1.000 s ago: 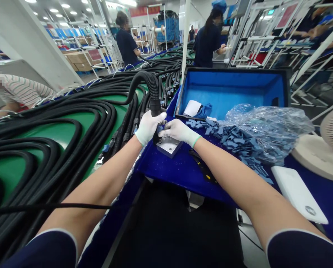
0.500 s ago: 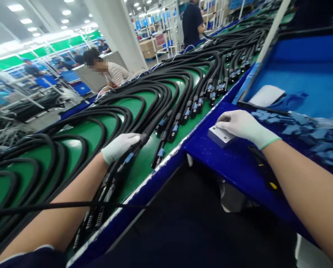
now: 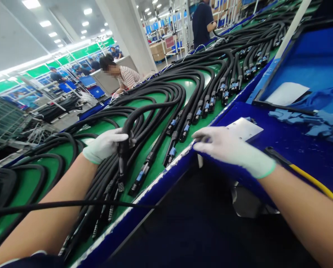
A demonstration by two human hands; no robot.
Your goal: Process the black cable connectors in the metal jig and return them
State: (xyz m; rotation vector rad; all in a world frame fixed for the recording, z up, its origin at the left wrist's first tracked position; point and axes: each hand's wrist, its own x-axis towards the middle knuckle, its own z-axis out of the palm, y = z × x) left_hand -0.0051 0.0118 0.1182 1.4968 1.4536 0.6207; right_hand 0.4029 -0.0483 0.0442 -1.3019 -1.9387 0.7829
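My left hand (image 3: 106,144), in a white glove, grips a thick black cable (image 3: 133,118) just above its end. That end points down, with a bare coiled spring at its tip. Beside it, a cable with a blue clip (image 3: 140,175) lies on the green conveyor belt (image 3: 155,178). My right hand (image 3: 222,145), also gloved, hovers at the belt's edge with thumb and fingers apart and nothing between them. Behind that hand rests a flat metal block (image 3: 249,128) with holes, partly covered by it, on a blue work surface (image 3: 281,156).
Several black cables (image 3: 169,87) curve along the belt, many with blue clips. Loose blue clips (image 3: 323,123) are piled by a blue tray (image 3: 317,67) at right. A yellow-handled tool (image 3: 313,182) lies near my right forearm. Across the belt is a co-worker (image 3: 127,76).
My left hand has lifted a cable end and turned it downward. My right hand has left the metal block and moved left to the belt's edge. The camera view has shifted left.
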